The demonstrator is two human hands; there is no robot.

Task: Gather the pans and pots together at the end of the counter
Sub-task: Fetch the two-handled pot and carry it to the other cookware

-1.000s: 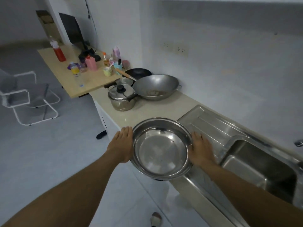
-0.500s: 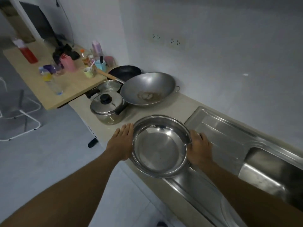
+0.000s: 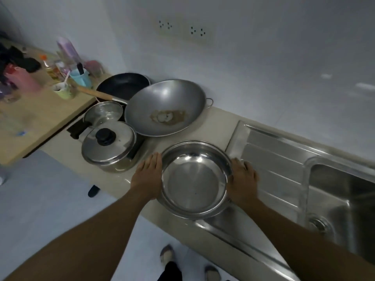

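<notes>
A wide, shallow steel basin (image 3: pixel 195 179) is held between my two hands over the counter's front edge. My left hand (image 3: pixel 147 177) presses flat against its left rim and my right hand (image 3: pixel 242 179) grips its right rim. Just left of it stands a lidded steel pot (image 3: pixel 108 146) with a black knob. Behind that sits a smaller pot (image 3: pixel 103 113) with a glass lid. A grey wok (image 3: pixel 164 107) with residue in its bottom leans by the wall. A black frying pan (image 3: pixel 123 85) with a wooden handle lies behind the wok.
The beige counter (image 3: pixel 219 122) runs along the tiled wall. A steel sink drainboard (image 3: pixel 280 157) and basin (image 3: pixel 343 201) lie to the right. A wooden table (image 3: pixel 38 116) at the left carries cups and bottles. My feet (image 3: pixel 168 256) show on the floor below.
The basin has moved left along the counter between both hands, closer to the lidded pot and wok. The camera has come nearer and tilted further down.
</notes>
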